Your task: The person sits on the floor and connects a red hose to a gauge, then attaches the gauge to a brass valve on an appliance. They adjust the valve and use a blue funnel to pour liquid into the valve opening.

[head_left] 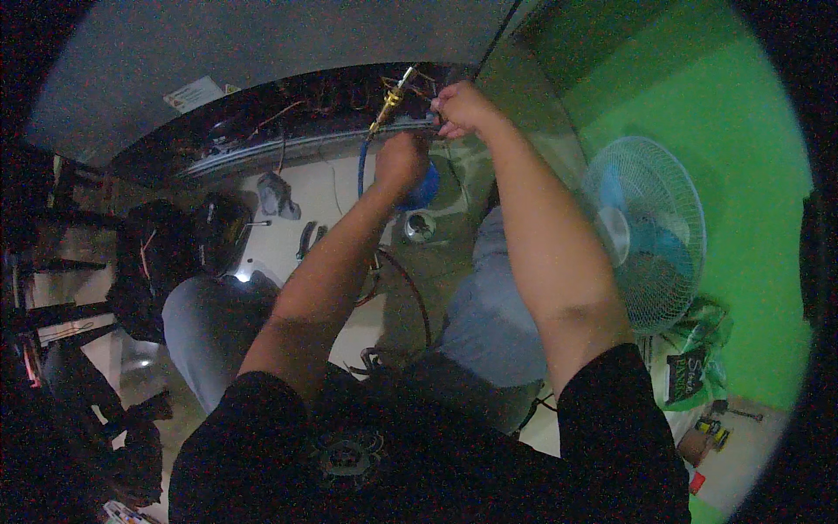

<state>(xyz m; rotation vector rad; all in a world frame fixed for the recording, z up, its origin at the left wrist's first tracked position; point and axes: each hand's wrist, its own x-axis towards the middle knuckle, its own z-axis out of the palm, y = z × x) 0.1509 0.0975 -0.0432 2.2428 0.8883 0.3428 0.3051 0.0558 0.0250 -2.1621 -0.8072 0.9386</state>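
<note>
My left hand (404,162) is curled in a fist at the front edge of a dark compartment (288,109), just above a round blue object (423,190). What it holds, if anything, is hidden. My right hand (464,109) reaches in from the right, its fingers pinched together at a small dark piece that is too dim to name. Between and beyond the hands stands a brass fitting (389,103), brightly lit, tilted up to the right. A blue hose (362,166) runs down from it, left of my left hand. Thin copper-coloured tubes show inside the compartment.
A large grey panel (288,44) overhangs the compartment. On the floor lie a grey cloth (278,196), pliers-like tools (307,239), a silver can (419,227) and a dark red hose (410,284). To the right stands a fan (646,236) by the green wall (751,175); a black bag (218,231) sits left.
</note>
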